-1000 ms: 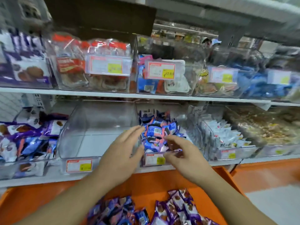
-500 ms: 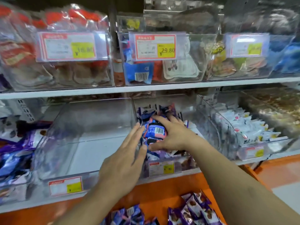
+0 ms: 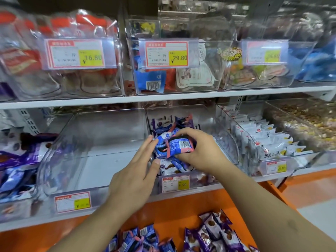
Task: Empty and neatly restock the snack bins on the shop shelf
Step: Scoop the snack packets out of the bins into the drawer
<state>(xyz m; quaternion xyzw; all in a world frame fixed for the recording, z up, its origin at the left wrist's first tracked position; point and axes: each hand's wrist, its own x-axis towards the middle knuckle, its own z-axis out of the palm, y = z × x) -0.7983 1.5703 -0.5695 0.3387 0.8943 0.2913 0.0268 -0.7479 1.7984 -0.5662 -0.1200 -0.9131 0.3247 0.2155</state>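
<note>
blue barcoded snack packet (image 3: 179, 146) clutched in right grip (image 3: 198, 151); left grip (image 3: 135, 176) flat, loose.

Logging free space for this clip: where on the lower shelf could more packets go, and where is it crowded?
The clear plastic bin left of both hands shows a bare floor. The next bin right is crowded: blue snack packets pile there, right hand gripping one, left hand flat beside it. White packets fill the bin beyond.
</note>
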